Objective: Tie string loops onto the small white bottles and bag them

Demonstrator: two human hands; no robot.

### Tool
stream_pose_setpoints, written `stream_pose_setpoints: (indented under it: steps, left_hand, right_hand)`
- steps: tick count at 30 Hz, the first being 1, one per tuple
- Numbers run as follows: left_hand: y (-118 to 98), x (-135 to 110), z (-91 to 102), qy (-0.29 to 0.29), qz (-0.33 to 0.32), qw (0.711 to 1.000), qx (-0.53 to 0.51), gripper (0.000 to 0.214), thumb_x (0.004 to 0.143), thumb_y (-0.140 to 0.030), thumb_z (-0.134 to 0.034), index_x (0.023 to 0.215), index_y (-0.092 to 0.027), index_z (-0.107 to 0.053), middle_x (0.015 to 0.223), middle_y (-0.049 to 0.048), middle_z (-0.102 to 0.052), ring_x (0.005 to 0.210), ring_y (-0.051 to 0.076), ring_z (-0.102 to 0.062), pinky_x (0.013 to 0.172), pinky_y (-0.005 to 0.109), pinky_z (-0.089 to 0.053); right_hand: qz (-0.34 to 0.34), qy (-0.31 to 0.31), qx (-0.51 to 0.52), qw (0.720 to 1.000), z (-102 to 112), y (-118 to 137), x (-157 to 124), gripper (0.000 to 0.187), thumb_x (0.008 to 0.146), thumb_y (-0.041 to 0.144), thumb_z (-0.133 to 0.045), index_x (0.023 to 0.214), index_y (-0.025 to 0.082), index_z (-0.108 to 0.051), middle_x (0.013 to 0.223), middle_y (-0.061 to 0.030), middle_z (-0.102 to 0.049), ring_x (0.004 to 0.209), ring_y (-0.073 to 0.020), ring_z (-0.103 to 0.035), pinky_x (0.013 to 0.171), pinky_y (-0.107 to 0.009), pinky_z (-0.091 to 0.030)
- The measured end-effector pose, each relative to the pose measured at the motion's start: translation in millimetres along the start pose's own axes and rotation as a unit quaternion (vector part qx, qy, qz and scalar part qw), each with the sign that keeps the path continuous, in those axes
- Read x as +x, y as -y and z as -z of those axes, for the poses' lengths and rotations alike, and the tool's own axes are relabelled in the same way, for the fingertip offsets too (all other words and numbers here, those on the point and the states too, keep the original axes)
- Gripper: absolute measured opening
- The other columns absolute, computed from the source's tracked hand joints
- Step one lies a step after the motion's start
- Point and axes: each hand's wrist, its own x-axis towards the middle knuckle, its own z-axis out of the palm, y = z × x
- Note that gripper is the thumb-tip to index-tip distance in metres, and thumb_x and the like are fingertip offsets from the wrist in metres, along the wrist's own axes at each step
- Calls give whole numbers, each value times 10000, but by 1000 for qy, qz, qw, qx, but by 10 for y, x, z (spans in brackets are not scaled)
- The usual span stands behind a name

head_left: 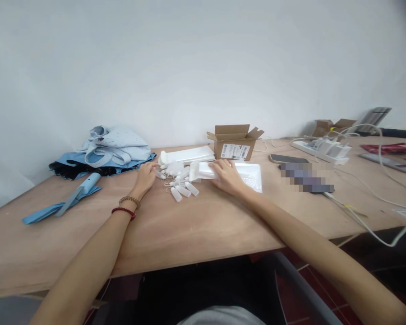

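My left hand (145, 177), with two bead bracelets on its wrist, reaches forward on the wooden table (189, 225); its fingertips touch a cluster of small white plastic bottles (181, 186) with strings. Whether those fingers pinch anything is hidden. My right hand (227, 177) lies on a white packet (203, 171) resting against a white tray-like pack (252, 174), fingers curled over its edge. A flat stack of white bags (189, 155) lies just behind.
An open cardboard box (235, 142) stands behind the tray. A blue folded umbrella (71, 198) and a light blue bag (115, 146) lie at left. At right are a phone (288, 159), a power strip (325, 148), cables (368, 198) and another box (331, 126).
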Motion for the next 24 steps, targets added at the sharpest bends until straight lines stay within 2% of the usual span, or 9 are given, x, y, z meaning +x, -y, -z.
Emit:
stream_pose_setpoints:
  steps: [4,9,12,16,24]
  left_hand:
    - [-189,-5,98,-84,-28,996,-17,316,812,-194,-365,953,-134,-642,1079,139,-659,1064,254,-579,974,408,-423]
    - [-533,-41,253,-170,-57,982,-65,271,848,-221,-408,964,-154,-643,1086,105,-654,1037,219,-595,867,345,-483]
    - [-761,-97,284,-173,-81,976,-101,244,856,-222,-439,971,-165,-646,1078,82,-657,1020,198,-601,836,321,-498]
    - [-982,-183,203,-152,-120,973,-127,220,844,-195,-470,979,-165,-641,1076,81,-655,963,188,-619,798,310,-514]
    - [-1113,-307,-13,-77,-150,973,-161,230,825,-140,-480,981,-154,-649,1072,94,-657,902,181,-637,780,319,-531]
  right_hand:
    - [-12,-13,25,1000,17,-20,9,451,801,240,-577,1241,171,-509,1241,-142,-553,1115,-304,-477,931,-430,-320]
    - [-43,-21,67,997,55,-19,21,449,800,265,-585,1236,184,-512,1214,-135,-563,1123,-307,-482,919,-431,-337]
    - [-52,-11,81,995,69,1,32,443,804,270,-580,1233,182,-511,1209,-136,-567,1119,-307,-487,921,-433,-338]
    - [-54,-5,89,995,65,8,41,445,805,278,-579,1232,176,-506,1214,-131,-566,1112,-304,-488,923,-430,-335]
    - [-52,-7,104,993,82,43,34,442,798,273,-591,1222,180,-508,1216,-130,-563,1117,-304,-485,928,-436,-337]
